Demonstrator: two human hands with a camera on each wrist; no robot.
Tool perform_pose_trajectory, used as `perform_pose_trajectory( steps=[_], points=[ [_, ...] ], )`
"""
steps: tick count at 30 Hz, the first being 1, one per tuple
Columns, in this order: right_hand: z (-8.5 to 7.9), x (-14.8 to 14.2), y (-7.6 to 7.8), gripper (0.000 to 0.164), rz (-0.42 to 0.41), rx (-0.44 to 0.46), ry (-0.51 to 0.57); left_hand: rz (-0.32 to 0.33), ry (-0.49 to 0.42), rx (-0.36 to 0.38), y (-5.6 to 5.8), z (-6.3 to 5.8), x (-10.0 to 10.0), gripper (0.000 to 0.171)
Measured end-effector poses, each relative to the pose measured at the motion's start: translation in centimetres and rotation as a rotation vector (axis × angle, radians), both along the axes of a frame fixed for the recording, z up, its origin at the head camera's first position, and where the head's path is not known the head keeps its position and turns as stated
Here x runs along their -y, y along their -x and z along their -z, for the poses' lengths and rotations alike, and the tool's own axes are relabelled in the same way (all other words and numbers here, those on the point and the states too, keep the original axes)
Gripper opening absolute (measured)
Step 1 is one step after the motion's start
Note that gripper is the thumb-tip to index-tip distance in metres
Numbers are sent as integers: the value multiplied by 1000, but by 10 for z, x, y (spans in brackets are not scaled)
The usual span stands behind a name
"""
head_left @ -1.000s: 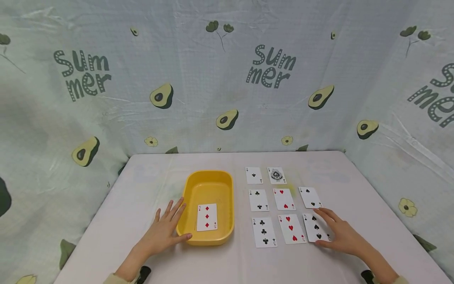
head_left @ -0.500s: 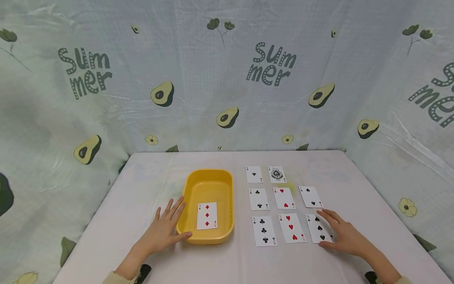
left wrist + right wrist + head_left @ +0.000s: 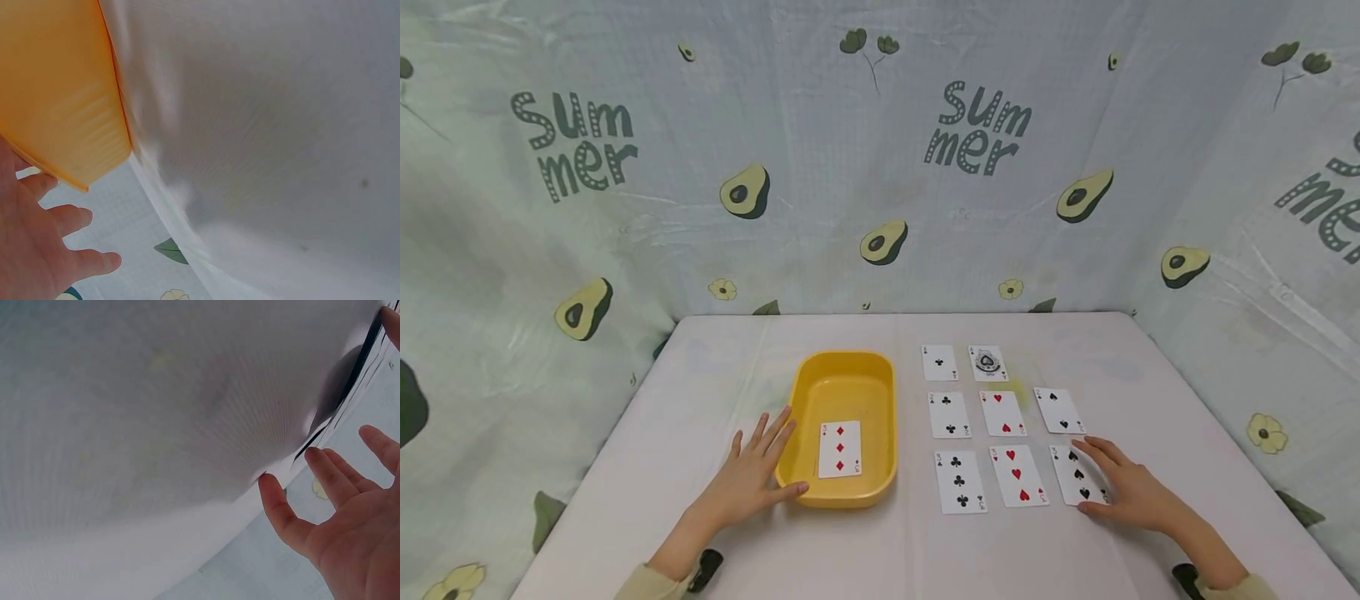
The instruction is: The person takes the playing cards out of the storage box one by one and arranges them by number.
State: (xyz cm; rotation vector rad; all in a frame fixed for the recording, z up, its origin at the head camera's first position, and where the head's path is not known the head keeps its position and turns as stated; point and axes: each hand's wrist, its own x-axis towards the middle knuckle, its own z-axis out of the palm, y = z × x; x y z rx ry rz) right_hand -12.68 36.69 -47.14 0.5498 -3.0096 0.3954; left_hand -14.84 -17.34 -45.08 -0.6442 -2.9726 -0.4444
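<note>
In the head view my left hand [image 3: 747, 475] has its fingers spread along the left side of a yellow plastic tub [image 3: 886, 467], with the thumb at its near corner. A three of diamonds [image 3: 840, 450] lies face up in the tub. On the right, my right hand [image 3: 1127, 485] touches a three of spades [image 3: 1072, 475], index fingertip near its far edge and thumb at its near edge, partly covering it. The right wrist view shows the fingers of that hand [image 3: 356, 525] spread and fairly straight; a dark thin edge runs between thumb and fingertips.
Other cards lie face up in rows: three of hearts [image 3: 1018, 477], three of clubs [image 3: 961, 483], two of spades [image 3: 1060, 411], two of hearts [image 3: 1003, 414], two of clubs [image 3: 949, 415], ace of spades [image 3: 988, 364] and ace of clubs [image 3: 939, 363]. Printed cloth [image 3: 820, 125] surrounds the white table [image 3: 730, 358].
The three of spades has slid a little to the right under my right hand, away from the three of hearts. My left hand stays at the tub. The head view has tilted slightly.
</note>
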Motion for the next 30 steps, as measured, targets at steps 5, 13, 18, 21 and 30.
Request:
perform_pose_trajectory(
  steps=[5,13,18,21,30],
  points=[
    [0,-1,1,82,-8,14,4,4,-1,-7,0,1,1,91],
    [2,-3,1,82,-12,23,9,0,0,7,0,3,2,91],
    [2,-3,1,82,-13,23,21,-3,3,19,1,3,3,91],
    [2,-2,1,83,-15,22,33,-4,5,19,1,2,2,91],
    [-7,11,7,80,-68,-50,73,-4,7,20,-1,1,2,91]
  ],
)
